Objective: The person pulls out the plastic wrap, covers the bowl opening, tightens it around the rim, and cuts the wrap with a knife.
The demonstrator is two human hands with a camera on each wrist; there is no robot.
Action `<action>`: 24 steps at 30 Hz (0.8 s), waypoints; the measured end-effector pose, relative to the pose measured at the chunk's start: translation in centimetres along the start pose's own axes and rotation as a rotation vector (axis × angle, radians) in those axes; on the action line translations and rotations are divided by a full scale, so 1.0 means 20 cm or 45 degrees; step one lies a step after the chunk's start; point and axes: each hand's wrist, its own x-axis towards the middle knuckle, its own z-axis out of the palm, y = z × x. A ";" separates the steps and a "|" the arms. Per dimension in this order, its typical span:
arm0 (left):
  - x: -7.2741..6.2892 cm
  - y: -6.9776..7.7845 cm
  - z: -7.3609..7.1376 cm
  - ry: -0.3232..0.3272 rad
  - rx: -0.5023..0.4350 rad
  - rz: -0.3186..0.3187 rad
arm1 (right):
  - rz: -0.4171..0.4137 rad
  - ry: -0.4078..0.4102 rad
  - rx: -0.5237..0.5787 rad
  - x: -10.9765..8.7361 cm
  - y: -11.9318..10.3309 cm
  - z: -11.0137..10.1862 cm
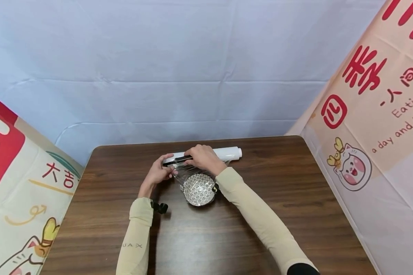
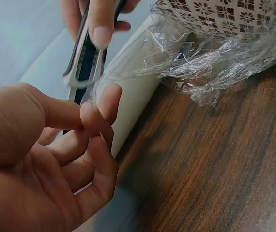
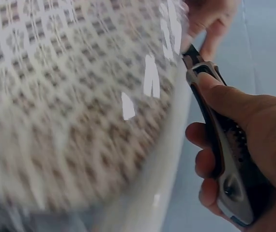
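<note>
A patterned bowl (image 1: 198,190) stands on the table with clear cling film (image 2: 215,67) over it, bunched along its side. Behind it lies a white roll of cling film (image 1: 230,153), the film stretching between the two. My right hand (image 1: 205,157) grips a utility knife (image 3: 235,195), thumb on its upper side near the blade end. The blade end points left toward my left hand (image 1: 157,172), close over the roll. In the left wrist view, the left thumb and fingers pinch the gathered edge of the film right beside the knife's tip.
The dark wood table (image 1: 282,198) extends to both sides and in front of the bowl. A pale cloth backdrop (image 1: 179,103) hangs behind its far edge. Printed banners (image 1: 361,133) flank it left and right. A black wrist camera (image 1: 160,207) sits on the left wrist.
</note>
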 end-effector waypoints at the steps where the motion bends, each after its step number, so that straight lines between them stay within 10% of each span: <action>1: 0.00 0.00 -0.01 -0.003 0.003 0.000 | 0.008 -0.004 -0.006 0.00 0.01 -0.01; 24: 0.00 -0.02 0.01 -0.011 -0.029 0.018 | 0.072 -0.200 0.012 0.04 0.05 -0.11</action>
